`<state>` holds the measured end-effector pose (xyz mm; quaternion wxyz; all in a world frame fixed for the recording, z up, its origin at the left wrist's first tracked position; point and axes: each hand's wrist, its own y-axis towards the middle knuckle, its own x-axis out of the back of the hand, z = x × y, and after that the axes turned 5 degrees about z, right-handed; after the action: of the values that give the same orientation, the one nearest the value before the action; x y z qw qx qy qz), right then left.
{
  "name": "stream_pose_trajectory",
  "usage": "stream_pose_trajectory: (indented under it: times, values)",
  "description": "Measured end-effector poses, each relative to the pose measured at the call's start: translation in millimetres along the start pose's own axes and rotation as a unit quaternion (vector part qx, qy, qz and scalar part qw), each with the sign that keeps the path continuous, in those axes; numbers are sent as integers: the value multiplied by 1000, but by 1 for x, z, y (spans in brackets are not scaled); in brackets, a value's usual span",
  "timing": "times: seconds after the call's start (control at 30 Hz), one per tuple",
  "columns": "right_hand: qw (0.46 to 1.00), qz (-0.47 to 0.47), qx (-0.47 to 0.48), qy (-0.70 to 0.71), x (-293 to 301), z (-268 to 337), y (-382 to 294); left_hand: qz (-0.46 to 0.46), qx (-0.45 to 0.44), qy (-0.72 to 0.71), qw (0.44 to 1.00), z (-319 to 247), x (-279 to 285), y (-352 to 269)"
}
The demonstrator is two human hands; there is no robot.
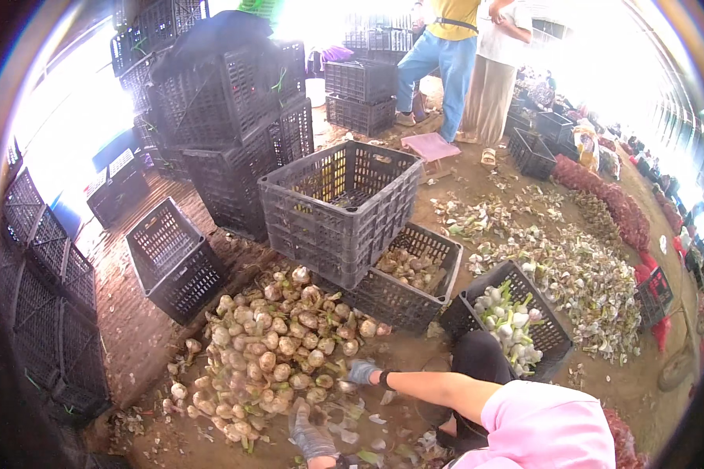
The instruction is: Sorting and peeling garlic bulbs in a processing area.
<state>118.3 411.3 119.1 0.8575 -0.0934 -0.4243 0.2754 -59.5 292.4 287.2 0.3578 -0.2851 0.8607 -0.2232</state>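
A heap of garlic bulbs with soil-stained skins and cut stems lies on the ground before me. My left hand, in a thin grey glove, is at the heap's near edge; whether its curled fingers hold a bulb cannot be made out. My right hand, gloved and with a black band at the wrist, reaches in at the right side of the heap. A small pale, shiny thing shows below its fingers, too blurred to name. Loose peeled skins are scattered between and below both hands.
A black crate of cleaned white garlic stands by my knee. An upper crate rests partly over another crate of garlic. Crate stacks, a pink folding stool, discarded skins and two standing people are beyond.
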Motion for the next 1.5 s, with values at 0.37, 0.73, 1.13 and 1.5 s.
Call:
stream_pose_trajectory:
  times: [0.37,0.73,1.13,1.5]
  values:
    - [918,30,289,-270,91,137,-80,198,-101,152,963,17,-4,0]
    - [886,67,152,434,122,161,-158,314,-288,170,889,-3,-34,-60]
    - [864,50,106,490,118,181,-169,326,-177,143,918,-24,-26,-73]
    - [886,46,162,433,123,185,-182,309,-201,185,911,-32,-15,-75]
